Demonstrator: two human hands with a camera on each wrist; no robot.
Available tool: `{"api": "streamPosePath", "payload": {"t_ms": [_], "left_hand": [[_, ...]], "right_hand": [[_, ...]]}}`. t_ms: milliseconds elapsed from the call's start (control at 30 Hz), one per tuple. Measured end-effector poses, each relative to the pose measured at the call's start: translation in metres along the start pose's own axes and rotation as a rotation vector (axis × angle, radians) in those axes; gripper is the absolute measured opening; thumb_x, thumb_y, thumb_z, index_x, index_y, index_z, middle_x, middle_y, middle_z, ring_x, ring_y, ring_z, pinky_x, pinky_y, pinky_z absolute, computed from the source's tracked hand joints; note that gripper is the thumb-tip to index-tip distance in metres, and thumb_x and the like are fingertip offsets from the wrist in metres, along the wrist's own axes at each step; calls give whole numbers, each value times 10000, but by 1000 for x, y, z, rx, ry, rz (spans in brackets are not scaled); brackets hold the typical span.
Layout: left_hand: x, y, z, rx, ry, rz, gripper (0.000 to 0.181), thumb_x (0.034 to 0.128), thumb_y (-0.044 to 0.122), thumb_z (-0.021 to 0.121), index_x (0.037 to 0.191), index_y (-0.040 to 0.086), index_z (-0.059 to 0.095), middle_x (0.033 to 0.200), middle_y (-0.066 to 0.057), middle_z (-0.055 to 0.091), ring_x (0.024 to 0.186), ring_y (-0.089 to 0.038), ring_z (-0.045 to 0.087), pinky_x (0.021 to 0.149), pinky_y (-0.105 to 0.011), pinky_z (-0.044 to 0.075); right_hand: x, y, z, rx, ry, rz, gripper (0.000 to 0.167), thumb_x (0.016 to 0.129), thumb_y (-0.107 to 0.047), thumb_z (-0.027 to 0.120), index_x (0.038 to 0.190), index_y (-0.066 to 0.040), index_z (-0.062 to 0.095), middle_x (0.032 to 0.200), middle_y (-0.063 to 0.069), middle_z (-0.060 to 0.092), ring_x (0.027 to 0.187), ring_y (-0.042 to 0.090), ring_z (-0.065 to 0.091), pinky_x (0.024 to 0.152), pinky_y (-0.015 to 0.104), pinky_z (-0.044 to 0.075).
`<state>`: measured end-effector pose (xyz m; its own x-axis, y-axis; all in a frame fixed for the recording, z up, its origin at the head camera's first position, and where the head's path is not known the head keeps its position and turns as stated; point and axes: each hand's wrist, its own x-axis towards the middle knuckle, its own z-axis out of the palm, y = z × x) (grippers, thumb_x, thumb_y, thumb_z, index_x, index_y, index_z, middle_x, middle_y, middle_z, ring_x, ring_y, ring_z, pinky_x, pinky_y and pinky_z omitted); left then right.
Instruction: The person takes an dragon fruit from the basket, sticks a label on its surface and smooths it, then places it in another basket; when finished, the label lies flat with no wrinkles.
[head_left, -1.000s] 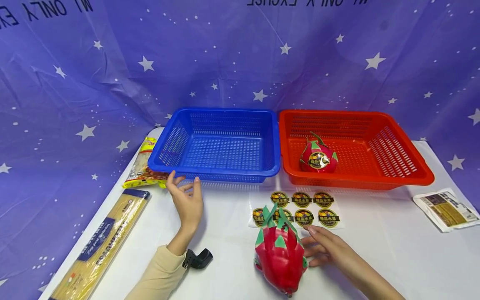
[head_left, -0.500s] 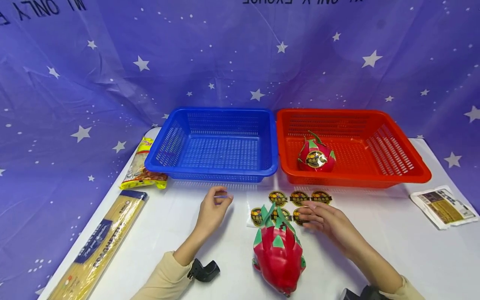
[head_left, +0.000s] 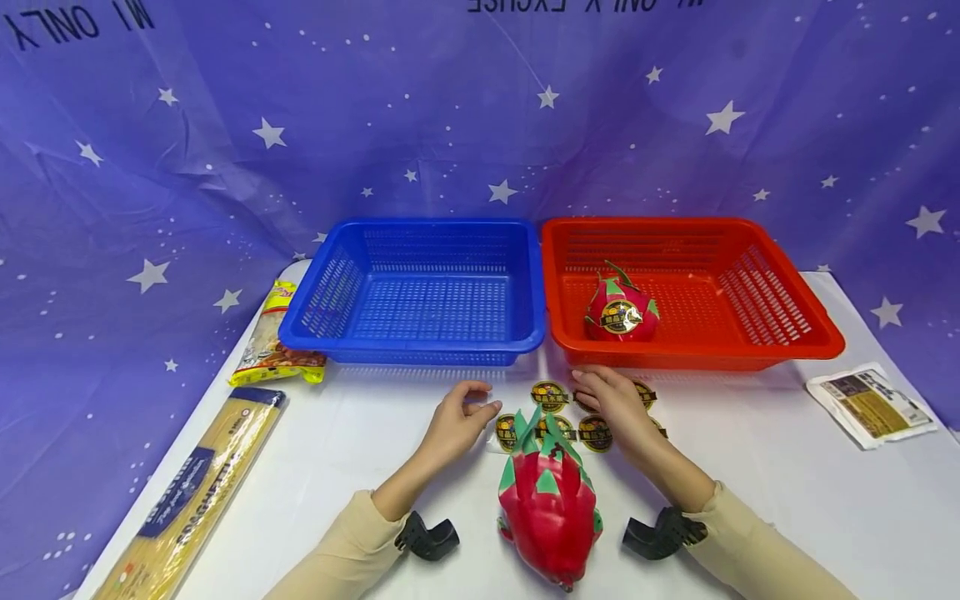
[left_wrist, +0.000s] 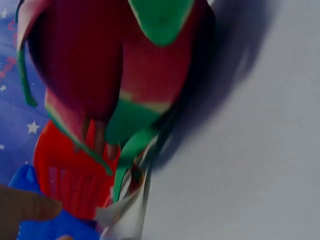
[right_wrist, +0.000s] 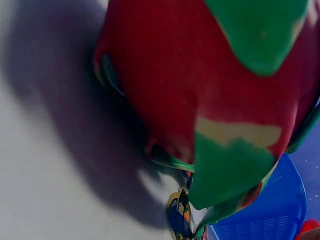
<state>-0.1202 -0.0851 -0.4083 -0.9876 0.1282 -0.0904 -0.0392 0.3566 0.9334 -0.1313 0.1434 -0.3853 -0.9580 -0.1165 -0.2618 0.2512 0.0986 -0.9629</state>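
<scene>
A red and green dragon fruit (head_left: 550,517) lies on the white table between the forearms, and it fills much of both wrist views. Behind it is a sheet of round black and gold stickers (head_left: 550,397). Over the right part of that sheet is the right hand (head_left: 617,408), fingers loosely bent, partly covering stickers; whether it touches them cannot be told. The left hand (head_left: 456,423) hovers by the sheet's left edge, fingers relaxed, holding nothing visible. Another dragon fruit (head_left: 621,310), bearing a round sticker, sits in the red basket (head_left: 690,360).
A blue basket (head_left: 412,343) stands left of the red one, their rims side by side. At the left lie a yellow snack bag (head_left: 276,342) and a spaghetti pack (head_left: 195,492). A flat white packet (head_left: 870,406) lies at the right. A starry purple cloth (head_left: 450,100) hangs behind.
The left hand has come from in front of the blue basket rightward to the sheet. The right hand has left the near dragon fruit's side and moved forward and left over the stickers.
</scene>
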Motion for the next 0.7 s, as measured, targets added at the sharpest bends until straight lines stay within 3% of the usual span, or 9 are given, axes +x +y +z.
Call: {"api": "streamPosePath", "payload": {"t_ms": [233, 467, 700], "left_hand": [[11, -1, 9, -96, -8, -42, 372, 808, 141, 623, 1125, -34, 537, 1063, -227, 552, 698, -112, 567, 576, -229, 458], [15, -3, 10, -104, -43, -47, 368, 773, 74, 645, 1125, -13, 585, 955, -153, 589, 529, -20, 464, 473, -158, 370], [17, -6, 11, -81, -51, -40, 407, 745, -2, 654, 1142, -48, 580, 498, 65, 381, 424, -17, 340, 441, -155, 303]], "right_hand": [[10, 0, 5, 1, 19, 84, 491, 931, -248, 430, 1313, 49, 348, 1384, 218, 375, 1269, 349, 394, 1058, 440, 319], [14, 0, 7, 23, -10, 81, 544, 933, -265, 448, 1320, 86, 295, 1366, 251, 373, 1260, 361, 401, 1048, 442, 333], [12, -1, 7, 58, -32, 78, 527, 942, -255, 436, 1308, 92, 283, 1361, 260, 356, 1261, 379, 389, 1052, 448, 323]]}}
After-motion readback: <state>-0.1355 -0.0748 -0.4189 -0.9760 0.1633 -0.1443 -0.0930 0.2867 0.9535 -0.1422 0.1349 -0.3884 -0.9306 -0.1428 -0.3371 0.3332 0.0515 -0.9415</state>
